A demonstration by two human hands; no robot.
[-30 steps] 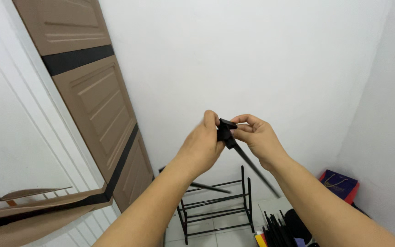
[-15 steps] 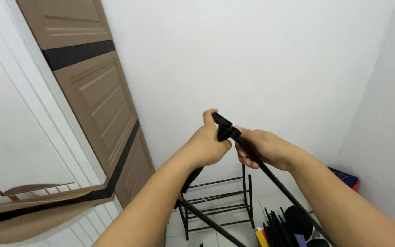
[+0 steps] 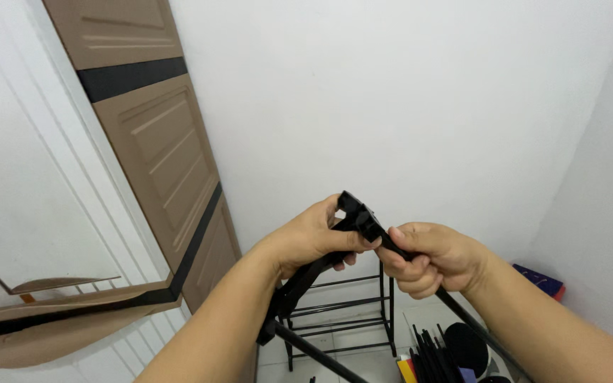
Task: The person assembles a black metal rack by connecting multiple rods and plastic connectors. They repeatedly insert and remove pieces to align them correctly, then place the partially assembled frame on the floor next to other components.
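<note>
A small room with plain white walls (image 3: 391, 92) meeting in a corner at right, evenly lit. A brown panelled door (image 3: 157, 156) crossed by a black band stands at left beside a white panelled surface (image 3: 30, 177). Below, a black metal rack (image 3: 342, 312) stands on a pale tiled floor (image 3: 363, 365) against the wall. A blue box (image 3: 542, 281) rests near the right wall.
</note>
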